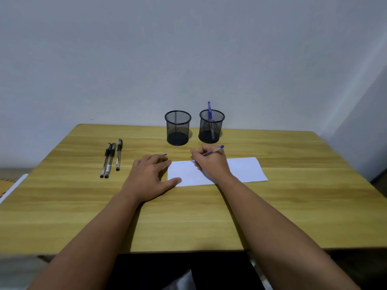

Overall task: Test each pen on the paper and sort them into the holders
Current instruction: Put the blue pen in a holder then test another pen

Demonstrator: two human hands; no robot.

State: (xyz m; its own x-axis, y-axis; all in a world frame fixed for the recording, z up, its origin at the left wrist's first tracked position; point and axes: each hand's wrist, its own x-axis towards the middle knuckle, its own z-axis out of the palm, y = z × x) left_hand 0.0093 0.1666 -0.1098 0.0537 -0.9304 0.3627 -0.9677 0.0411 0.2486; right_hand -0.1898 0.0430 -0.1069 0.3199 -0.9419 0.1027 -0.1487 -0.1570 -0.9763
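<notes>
My right hand [211, 162] grips a blue pen [215, 151] in a writing hold, its tip hidden by my fingers on the white paper [245, 169], where faint marks show near the top left. My left hand [149, 173] lies flat on the table with its thumb on the paper's left corner; a small blue piece, perhaps a pen cap [165, 154], pokes out past its fingertips. Two black mesh holders stand behind the paper: the left holder [178, 127] looks empty, the right holder [211, 126] has one blue pen [209, 110] upright in it. Three black pens [111, 159] lie side by side at the left.
The wooden table [83, 206] ends at a grey wall behind the holders. A white edge and a woven surface [8, 185] sit off the table's left side. The table's near edge runs just in front of my body.
</notes>
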